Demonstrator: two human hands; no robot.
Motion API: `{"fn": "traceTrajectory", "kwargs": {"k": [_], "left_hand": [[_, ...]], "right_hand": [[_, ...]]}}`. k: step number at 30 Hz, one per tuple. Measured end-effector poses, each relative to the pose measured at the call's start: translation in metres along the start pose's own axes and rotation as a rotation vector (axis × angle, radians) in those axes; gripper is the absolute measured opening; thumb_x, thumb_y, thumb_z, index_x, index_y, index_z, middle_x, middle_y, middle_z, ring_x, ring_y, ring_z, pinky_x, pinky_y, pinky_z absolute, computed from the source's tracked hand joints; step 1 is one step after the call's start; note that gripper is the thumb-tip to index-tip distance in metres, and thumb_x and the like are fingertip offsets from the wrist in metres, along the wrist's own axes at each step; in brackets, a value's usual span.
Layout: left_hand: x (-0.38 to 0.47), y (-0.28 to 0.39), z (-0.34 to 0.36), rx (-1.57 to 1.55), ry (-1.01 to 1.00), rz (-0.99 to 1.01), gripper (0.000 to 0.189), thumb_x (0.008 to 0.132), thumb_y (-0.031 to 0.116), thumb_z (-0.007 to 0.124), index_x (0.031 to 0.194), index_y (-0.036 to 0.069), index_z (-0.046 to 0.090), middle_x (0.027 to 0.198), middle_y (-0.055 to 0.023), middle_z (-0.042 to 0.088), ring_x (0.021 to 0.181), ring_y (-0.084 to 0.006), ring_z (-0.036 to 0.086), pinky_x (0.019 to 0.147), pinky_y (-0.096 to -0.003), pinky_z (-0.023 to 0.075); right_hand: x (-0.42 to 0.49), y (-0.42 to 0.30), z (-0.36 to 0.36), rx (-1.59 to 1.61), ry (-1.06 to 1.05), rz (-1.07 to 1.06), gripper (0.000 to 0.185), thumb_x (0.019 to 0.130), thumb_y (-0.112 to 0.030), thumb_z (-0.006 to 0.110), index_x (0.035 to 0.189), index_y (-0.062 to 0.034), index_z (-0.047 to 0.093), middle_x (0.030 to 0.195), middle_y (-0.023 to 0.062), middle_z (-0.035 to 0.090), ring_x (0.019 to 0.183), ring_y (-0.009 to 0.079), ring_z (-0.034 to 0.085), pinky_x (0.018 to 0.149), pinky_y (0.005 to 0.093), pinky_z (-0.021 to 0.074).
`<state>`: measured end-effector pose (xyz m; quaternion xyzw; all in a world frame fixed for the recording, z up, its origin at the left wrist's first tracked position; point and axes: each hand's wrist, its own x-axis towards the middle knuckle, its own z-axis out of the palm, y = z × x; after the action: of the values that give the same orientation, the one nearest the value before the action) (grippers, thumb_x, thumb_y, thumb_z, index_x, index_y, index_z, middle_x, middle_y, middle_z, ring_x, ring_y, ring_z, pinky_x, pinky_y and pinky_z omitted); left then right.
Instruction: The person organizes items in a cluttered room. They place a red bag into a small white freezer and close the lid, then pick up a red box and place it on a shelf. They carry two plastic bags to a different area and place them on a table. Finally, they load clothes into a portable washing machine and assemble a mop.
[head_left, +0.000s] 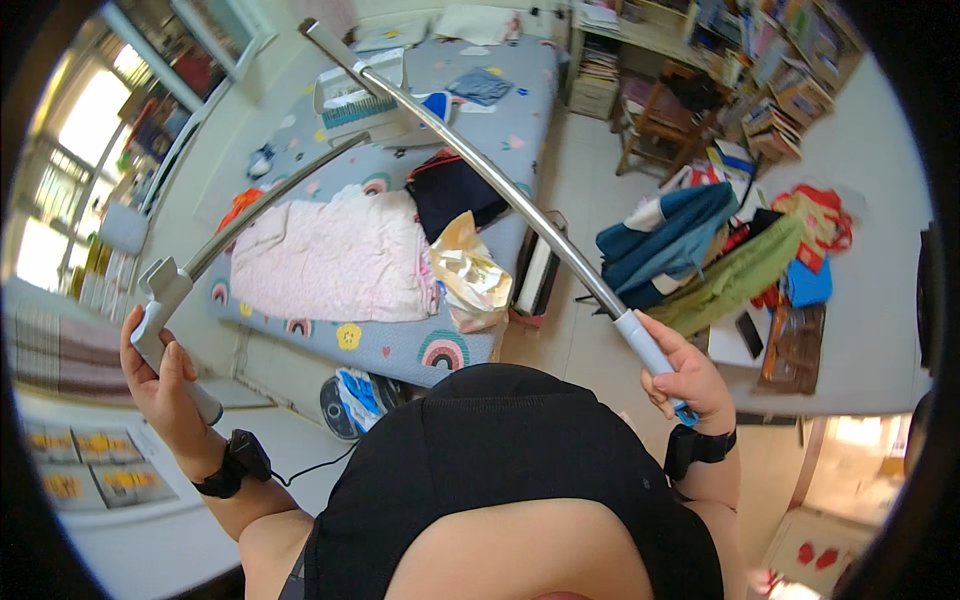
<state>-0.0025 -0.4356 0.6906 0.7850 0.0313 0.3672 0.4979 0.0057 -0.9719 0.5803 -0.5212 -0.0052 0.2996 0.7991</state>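
Note:
My left hand (166, 386) is closed around the pale plastic grip of a long metal handle (262, 214), which has a clip near its top. That handle slants up towards a white dustpan (360, 114) with teal comb teeth, held over the bed; their joint is unclear. In my right hand (694, 379) is the pale blue-grey grip of a broom (510, 191) with a long metal pole. The pole crosses the view to the upper left, where its white socket and dark bristle edge lie beside the dustpan.
On the patterned bed (349, 336) are a pink quilt (330, 259), dark clothing (454, 195) and a paper bag (469, 277). A desk (877, 315) with clothes and a phone (748, 334) stands right, a wooden chair (660, 124) behind. A fan-like appliance (341, 405) sits by the bed.

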Motion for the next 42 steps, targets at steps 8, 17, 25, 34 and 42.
{"fn": "traceTrajectory", "kwargs": {"k": [8, 17, 25, 34, 42], "left_hand": [[0.066, -0.039, 0.067, -0.258, -0.258, -0.008, 0.05, 0.086, -0.002, 0.054, 0.135, 0.001, 0.046, 0.088, -0.0037, 0.052, 0.062, -0.0053, 0.042, 0.056, -0.0183, 0.0338], [0.07, -0.06, 0.145, -0.376, -0.572, -0.088, 0.049, 0.085, -0.001, 0.056, 0.133, 0.003, 0.048, 0.087, -0.0037, 0.055, 0.062, -0.0049, 0.045, 0.053, -0.0178, 0.0366], [0.073, -0.048, 0.165, -0.256, -0.846, -0.092, 0.051, 0.081, 0.001, 0.058, 0.131, 0.005, 0.051, 0.085, -0.0038, 0.055, 0.061, -0.0072, 0.049, 0.054, -0.0201, 0.0414], [0.079, -0.023, 0.183, -0.18, -1.121, -0.069, 0.054, 0.075, -0.005, 0.056, 0.127, 0.006, 0.053, 0.083, -0.0014, 0.052, 0.064, -0.006, 0.048, 0.052, -0.0197, 0.0406], [0.07, -0.002, 0.195, -0.148, -1.285, -0.053, 0.054, 0.073, -0.005, 0.056, 0.127, 0.006, 0.054, 0.083, -0.0018, 0.051, 0.061, -0.0061, 0.047, 0.051, -0.0188, 0.0391]], "right_hand": [[-0.053, 0.025, 0.043, 0.046, 0.312, -0.116, 0.087, 0.079, -0.01, 0.067, 0.152, -0.0066, 0.02, 0.079, 0.0059, 0.056, 0.052, 0.0098, 0.047, 0.041, 0.0208, 0.0398], [-0.094, 0.06, 0.089, 0.065, 0.552, -0.104, 0.087, 0.08, -0.012, 0.068, 0.152, -0.0058, 0.019, 0.064, 0.0031, 0.049, 0.048, 0.0098, 0.047, 0.04, 0.0217, 0.041], [-0.128, 0.076, 0.118, 0.125, 0.682, 0.039, 0.081, 0.08, -0.007, 0.063, 0.151, -0.0053, 0.023, 0.065, 0.0027, 0.052, 0.049, 0.0103, 0.05, 0.041, 0.0208, 0.0429], [-0.165, 0.083, 0.151, 0.082, 0.734, 0.19, 0.075, 0.081, 0.004, 0.054, 0.15, -0.0083, 0.029, 0.07, 0.0043, 0.055, 0.054, 0.0115, 0.053, 0.045, 0.0221, 0.0448], [-0.207, 0.077, 0.176, -0.017, 0.765, 0.335, 0.078, 0.077, 0.01, 0.053, 0.149, -0.0058, 0.029, 0.087, 0.008, 0.057, 0.062, 0.0137, 0.055, 0.056, 0.0252, 0.0471]]}}
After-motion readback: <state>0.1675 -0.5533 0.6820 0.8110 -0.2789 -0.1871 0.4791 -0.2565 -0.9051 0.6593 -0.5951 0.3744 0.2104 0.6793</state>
